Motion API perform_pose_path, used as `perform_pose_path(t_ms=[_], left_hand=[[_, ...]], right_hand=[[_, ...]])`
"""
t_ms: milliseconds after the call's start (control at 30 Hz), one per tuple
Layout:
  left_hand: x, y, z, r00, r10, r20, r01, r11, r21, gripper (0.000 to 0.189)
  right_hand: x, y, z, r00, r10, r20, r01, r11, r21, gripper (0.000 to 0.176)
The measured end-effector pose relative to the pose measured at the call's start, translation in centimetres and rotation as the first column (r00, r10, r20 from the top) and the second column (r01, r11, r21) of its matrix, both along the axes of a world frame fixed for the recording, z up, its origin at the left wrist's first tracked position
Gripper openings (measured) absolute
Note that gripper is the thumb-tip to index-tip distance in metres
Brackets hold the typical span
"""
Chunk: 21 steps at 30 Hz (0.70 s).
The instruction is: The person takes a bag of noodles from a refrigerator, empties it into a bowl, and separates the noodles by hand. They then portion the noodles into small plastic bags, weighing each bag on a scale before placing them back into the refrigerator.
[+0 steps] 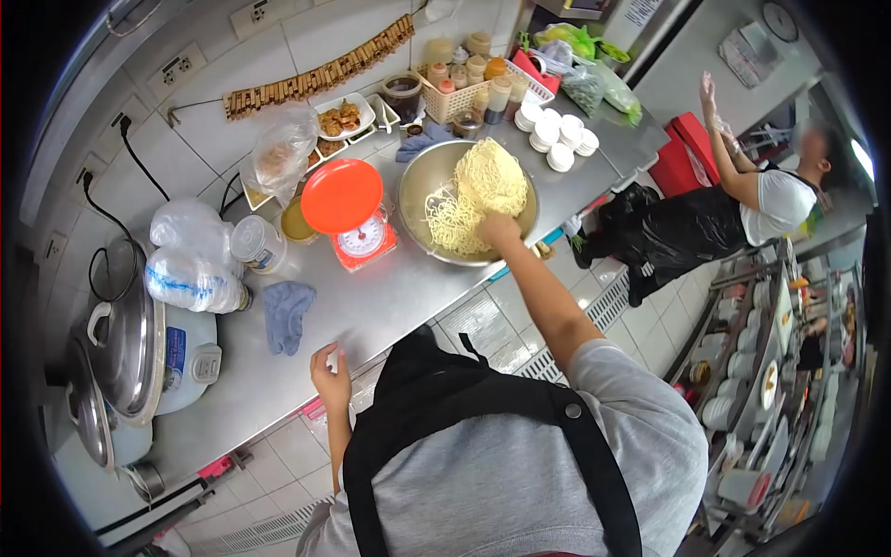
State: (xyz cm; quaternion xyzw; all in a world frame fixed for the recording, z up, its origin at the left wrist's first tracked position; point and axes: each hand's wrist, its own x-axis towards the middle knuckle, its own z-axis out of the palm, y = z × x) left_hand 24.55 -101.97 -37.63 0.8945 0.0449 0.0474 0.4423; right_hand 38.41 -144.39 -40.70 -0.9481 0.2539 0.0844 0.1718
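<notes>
A steel counter point(390, 302) is running from the near left to the far right. A rack point(742, 362) of dishes is standing at the right, beyond the floor tiles. Another person point(691, 218), in a dark apron, is standing past the counter's right end, both arms raised. Two lidded cookers point(130, 348) are occupying the counter's left end.

A metal bowl point(408, 200) is sitting on the counter, right of centre, close to the near edge. The noodles point(492, 176) are lying inside it: a dense mound is filling the right side, and a looser heap is spreading at the near left. A red scale point(362, 243) is standing just left of the bowl, its dial facing the near side. A basket point(440, 104) of bottles is standing on the far side of the bowl. Small white dishes point(561, 156) are standing in stacks just right of the bowl. A blue cloth point(289, 316) is lying left of the scale.

The right hand point(501, 230) is touching the noodles at the bowl's near side; its fingertips are hidden, so whether it is gripping any cannot be told. The left hand point(331, 376) is hanging empty by the counter's near edge, fingers loosely curved and apart from the thumb.
</notes>
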Motion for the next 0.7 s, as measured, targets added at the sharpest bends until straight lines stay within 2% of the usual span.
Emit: perform_pose_path(t_ms=[67,100,133,167,200,267,300,333,367,433,467,533,600,667,700], left_hand=[[1.4,-2.3,-1.2,0.999,-0.005,0.036,0.007,0.998,-0.062,0.017],[2.4,-3.6,-1.1,0.999,-0.027,0.017,0.029,0.996,-0.079,0.019],[3.8,-4.7,-0.9,0.999,-0.026,0.023,0.028,0.996,-0.079,0.019],[4.8,-5.5,0.0,0.994,-0.103,0.041,0.106,0.992,-0.068,0.019],[5.7,-6.6,0.8,0.982,-0.178,0.059,0.181,0.981,-0.063,0.019],[8.0,-8.1,2.5,0.979,-0.196,0.051,0.2,0.976,-0.082,0.019],[9.1,-8.4,2.6,0.96,-0.267,0.083,0.271,0.962,-0.038,0.019],[9.7,-8.9,2.7,0.936,-0.337,0.104,0.338,0.941,0.005,0.019],[10.2,-9.7,2.8,0.94,-0.33,0.093,0.331,0.943,-0.005,0.019],[11.6,-11.6,3.0,0.952,-0.302,-0.053,0.29,0.942,-0.17,0.026],[12.3,-12.5,2.7,0.955,-0.292,-0.056,0.279,0.945,-0.172,0.026],[13.2,-15.1,1.3,0.877,-0.373,-0.302,0.188,0.846,-0.498,0.034],[14.1,-17.6,0.6,0.862,-0.381,-0.334,0.163,0.832,-0.531,0.034],[14.1,-19.1,-0.5,0.846,-0.392,-0.361,0.139,0.816,-0.56,0.034],[14.3,-19.5,-1.0,0.858,-0.38,-0.346,0.176,0.85,-0.497,0.032]], right_hand=[[1.2,2.5,-1.4,0.995,-0.1,-0.02,0.095,0.983,-0.16,0.046],[1.5,3.1,-1.0,0.995,-0.101,-0.02,0.097,0.984,-0.15,0.046],[2.2,3.1,-0.1,0.986,0.14,-0.093,-0.143,0.989,-0.025,0.048],[2.3,3.4,1.2,0.915,0.377,-0.142,-0.362,0.924,0.12,0.05],[2.1,3.1,3.8,0.914,0.378,-0.147,-0.363,0.924,0.119,0.05],[1.7,1.6,9.1,0.965,0.264,0.009,-0.258,0.936,0.242,0.062],[2.3,0.1,8.9,0.94,0.196,0.28,-0.215,0.976,0.037,0.068],[2.9,-1.4,8.3,0.83,0.173,0.53,-0.111,0.983,-0.146,0.075],[3.7,-2.9,8.0,0.836,0.182,0.518,-0.12,0.981,-0.15,0.075],[5.6,-5.1,7.4,0.753,-0.111,0.649,0.22,0.971,-0.09,0.084],[6.3,-5.6,6.5,0.756,-0.101,0.646,0.21,0.973,-0.093,0.084],[7.4,-6.5,5.1,0.923,-0.039,0.384,0.066,0.996,-0.057,0.094],[6.0,-5.3,5.3,0.907,0.019,0.42,0.018,0.996,-0.085,0.094],[5.3,-5.6,5.5,0.808,0.227,0.543,-0.231,0.971,-0.062,0.091],[4.9,-5.7,6.3,0.733,0.336,0.592,-0.327,0.936,-0.126,0.092]])
